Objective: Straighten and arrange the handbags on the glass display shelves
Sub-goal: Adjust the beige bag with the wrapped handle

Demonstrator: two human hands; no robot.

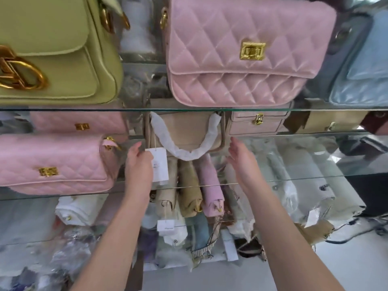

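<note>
The glass display shelves (315,177) carry a green handbag (52,49) and an upper pink quilted handbag (241,51) on top, and a lower pink quilted handbag (52,164) at the left of the middle shelf. The beige handbag (189,131) sits set back on that shelf, straight ahead between the hands, long axis left to right, its paper-wrapped handle (184,153) drooping forward. The left hand (138,162), grip open, is at its hanging tag (159,164). The right hand (241,158), also open, is near the right end. Both seem equally near, and only the lower pink bag crowds the left.
</note>
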